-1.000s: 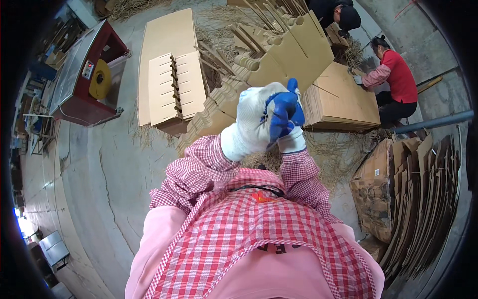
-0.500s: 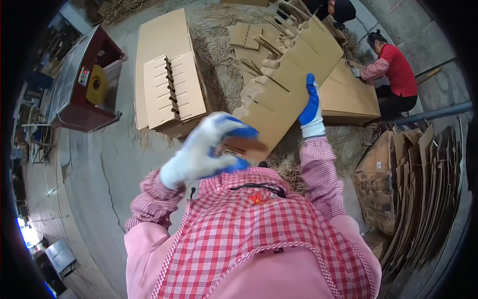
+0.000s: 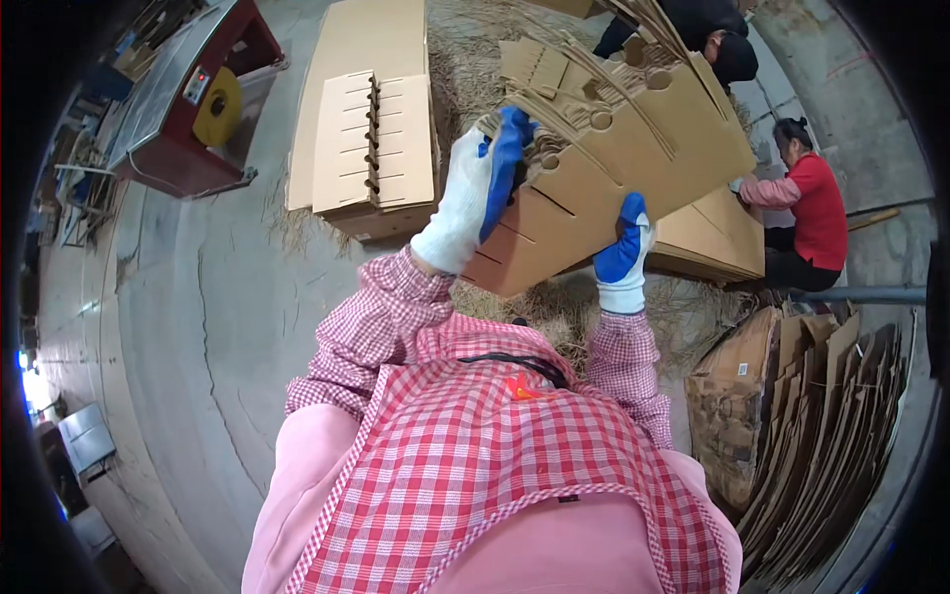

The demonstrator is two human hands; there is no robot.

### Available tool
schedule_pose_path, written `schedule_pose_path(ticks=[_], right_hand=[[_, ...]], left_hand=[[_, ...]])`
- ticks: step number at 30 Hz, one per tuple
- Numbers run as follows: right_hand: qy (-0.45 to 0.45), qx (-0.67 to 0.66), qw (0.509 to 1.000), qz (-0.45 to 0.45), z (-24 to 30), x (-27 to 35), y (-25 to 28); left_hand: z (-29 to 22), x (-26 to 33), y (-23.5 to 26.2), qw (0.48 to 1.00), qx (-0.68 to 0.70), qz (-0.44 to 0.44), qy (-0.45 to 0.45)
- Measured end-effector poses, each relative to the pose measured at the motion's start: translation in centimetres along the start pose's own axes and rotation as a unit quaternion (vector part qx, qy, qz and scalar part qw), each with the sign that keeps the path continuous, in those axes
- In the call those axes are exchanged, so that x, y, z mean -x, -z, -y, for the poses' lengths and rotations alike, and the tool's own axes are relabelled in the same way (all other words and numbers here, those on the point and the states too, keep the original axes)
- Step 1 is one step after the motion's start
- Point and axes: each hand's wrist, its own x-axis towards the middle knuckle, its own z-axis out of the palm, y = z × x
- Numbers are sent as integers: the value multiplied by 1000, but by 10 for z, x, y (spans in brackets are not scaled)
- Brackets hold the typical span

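Head view: both hands gloved (white knit, blue palm coating), raised in front of chest. Left hand (image 3: 475,193) grips the upper-left edge of a stack of die-cut cardboard sheets (image 3: 604,158); fingers curled together over the edge, thumb side hidden behind the board. Right hand (image 3: 623,247) holds the stack's lower edge, fingers pressed together and wrapped up onto the face of the sheet, thumb not visible. Stack is held tilted, slots and round holes showing, sheets fanned at the top right. Below it: straw (image 3: 554,307) strewn on the concrete floor (image 3: 168,327). To the left on the floor, a flat pile of slotted cardboard (image 3: 371,148), well apart from the hands. Far left, a red machine w/ yellow reel (image 3: 213,109). Lower right, upright bundles of flat cardboard (image 3: 821,416). Upper right, a co-worker in red top (image 3: 811,213) crouched beside another cardboard pile (image 3: 712,243); a second person in dark clothing (image 3: 712,40) beyond.
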Motion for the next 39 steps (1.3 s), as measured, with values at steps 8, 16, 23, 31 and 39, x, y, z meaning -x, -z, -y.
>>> schedule_pose_path(ticks=[8, 16, 23, 31, 39], right_hand=[[116, 176, 975, -74, -3, 27, 1], [235, 399, 886, 11, 0, 31, 7], [208, 336, 918, -32, -13, 27, 4], [238, 304, 922, 14, -6, 27, -19], [91, 82, 990, -66, -10, 22, -36]], left_hand=[[19, -29, 18, 978, 87, 122, -145], [39, -49, -8, 943, 333, -3, -15], [24, -46, -23, 897, 422, -131, 2], [12, -47, -24, 867, 435, -243, 24], [19, -48, -21, 880, 437, -183, -40]])
